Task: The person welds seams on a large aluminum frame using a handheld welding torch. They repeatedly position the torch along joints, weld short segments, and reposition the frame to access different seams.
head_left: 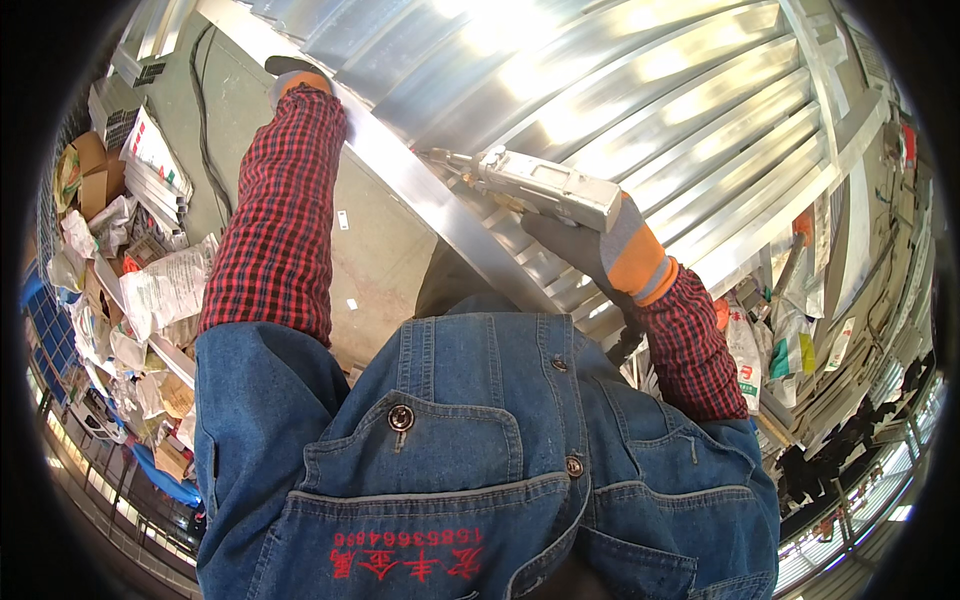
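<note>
My right hand [600, 243], in a dark and orange glove, is wrapped round a silver rivet gun [550, 187] with a narrow nose. The nose points left, and its tip is at the inner side of a flat metal frame bar [430, 190]. Inside the frame lie shiny slatted metal panels [600, 110]. My left hand [298, 76], gloved alike, is at the bar's outer edge farther up. My sleeve and the glove's back hide most of its fingers, so its grip is unclear.
Bags, a cardboard box [92, 172] and scraps lie heaped at the left. A dark cable [205, 130] runs along the floor [365, 245]. More bags [742, 350] and long metal strips [850, 330] lie at the right, beyond the frame.
</note>
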`<action>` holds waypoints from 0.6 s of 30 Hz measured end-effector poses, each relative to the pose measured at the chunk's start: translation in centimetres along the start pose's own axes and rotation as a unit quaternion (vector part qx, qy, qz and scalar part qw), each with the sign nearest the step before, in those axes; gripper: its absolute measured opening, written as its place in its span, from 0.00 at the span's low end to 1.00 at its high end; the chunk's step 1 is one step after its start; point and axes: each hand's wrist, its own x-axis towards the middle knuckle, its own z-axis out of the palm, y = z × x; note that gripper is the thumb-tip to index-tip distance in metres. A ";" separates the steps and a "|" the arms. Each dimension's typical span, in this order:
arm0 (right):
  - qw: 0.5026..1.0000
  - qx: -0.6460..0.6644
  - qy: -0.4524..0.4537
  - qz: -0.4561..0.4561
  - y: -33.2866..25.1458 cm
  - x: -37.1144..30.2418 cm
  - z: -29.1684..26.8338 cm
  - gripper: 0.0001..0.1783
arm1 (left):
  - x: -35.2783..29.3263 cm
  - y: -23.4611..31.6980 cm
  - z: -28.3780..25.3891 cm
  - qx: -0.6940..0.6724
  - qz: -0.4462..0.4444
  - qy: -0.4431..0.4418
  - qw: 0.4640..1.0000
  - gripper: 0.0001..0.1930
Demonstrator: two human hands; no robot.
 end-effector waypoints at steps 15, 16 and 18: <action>0.999 0.028 -0.023 0.024 2.1 0.2 0.5 0.27 | 0.0 0.1 -0.2 -0.006 -0.009 0.003 1.000 0.21; 0.999 -0.011 -0.024 0.021 1.8 0.2 0.4 0.27 | 0.0 0.0 -0.2 0.004 -0.001 0.002 1.000 0.22; 0.999 -0.026 -0.028 0.034 1.4 0.3 0.3 0.26 | -0.2 0.0 -0.4 0.019 0.009 -0.006 1.000 0.22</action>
